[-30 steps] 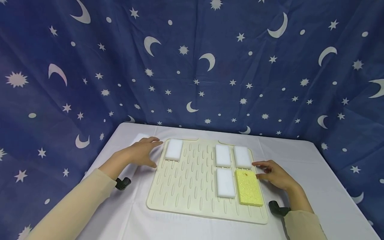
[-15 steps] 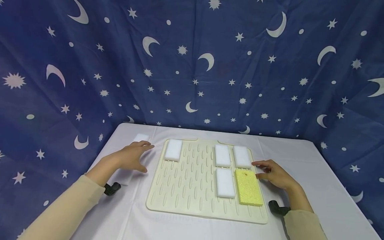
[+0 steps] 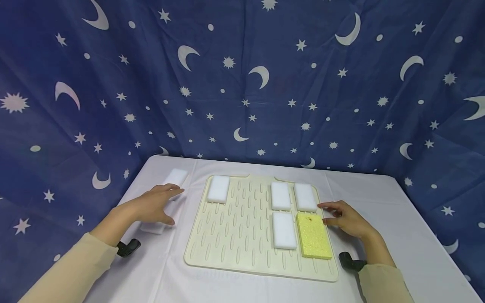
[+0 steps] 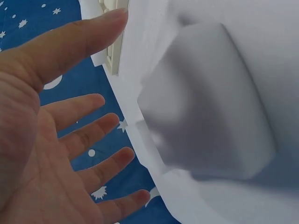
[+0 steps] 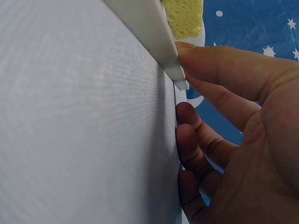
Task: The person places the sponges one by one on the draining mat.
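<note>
left hand (image 3: 153, 206) hovers, fingers spread, empty, over white sponge (image 4: 210, 102) at mat's (image 3: 235, 235) 9 o'clock | looks light, squashy — pinch its long sides | right hand (image 3: 346, 221) relaxed, thumb touching the mat's edge at 3 o'clock

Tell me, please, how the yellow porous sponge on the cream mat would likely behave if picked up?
The yellow porous sponge looks airy, so probably light and squashy. Its rough surface should grip well. Lying flat, it seems unlikely to roll.

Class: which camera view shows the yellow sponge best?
The head view: the whole yellow sponge lies flat on the mat. The right wrist view shows only one corner of it; the left wrist view shows none.
</note>
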A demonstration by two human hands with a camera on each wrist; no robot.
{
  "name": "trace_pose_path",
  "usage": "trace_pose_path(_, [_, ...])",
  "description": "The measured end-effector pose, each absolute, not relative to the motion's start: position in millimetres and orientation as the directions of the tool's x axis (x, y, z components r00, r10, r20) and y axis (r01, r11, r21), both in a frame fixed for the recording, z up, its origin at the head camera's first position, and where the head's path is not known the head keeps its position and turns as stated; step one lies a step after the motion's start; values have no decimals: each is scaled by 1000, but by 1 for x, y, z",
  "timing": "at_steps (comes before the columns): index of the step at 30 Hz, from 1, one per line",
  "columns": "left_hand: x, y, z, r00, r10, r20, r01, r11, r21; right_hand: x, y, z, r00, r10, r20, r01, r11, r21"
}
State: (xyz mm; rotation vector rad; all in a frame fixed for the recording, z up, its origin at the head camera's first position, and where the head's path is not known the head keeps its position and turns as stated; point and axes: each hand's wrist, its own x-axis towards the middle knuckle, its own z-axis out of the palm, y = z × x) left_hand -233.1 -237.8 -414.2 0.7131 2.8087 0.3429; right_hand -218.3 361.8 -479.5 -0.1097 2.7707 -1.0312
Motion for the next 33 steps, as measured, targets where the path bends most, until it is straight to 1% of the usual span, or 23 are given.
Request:
trace_pose_path(6, [-224, -248, -411, -862, 477, -170, 416, 858, 301, -220, 363, -481, -980, -143, -135, -20, 754, -656])
trace_pose_path(13, [-217, -259, -414, -868, 465, -178, 396, 861, 318, -220, 363, -480, -980, -134, -144, -5, 748, -663])
trace_pose_path(18, [-214, -264, -417, -859, 483, -169, 409, 846, 342, -219, 363, -480, -981, -134, -143, -7, 751, -661])
trace_pose_path(24, [-213, -265, -421, -860, 470, -197, 381, 850, 365, -219, 362, -480, -980, -135, -146, -5, 752, -659])
trace_pose_path(33, [-212, -266, -424, -857, 472, -206, 373, 845, 384, -219, 363, -480, -981, -129, -146, -2, 756, -654])
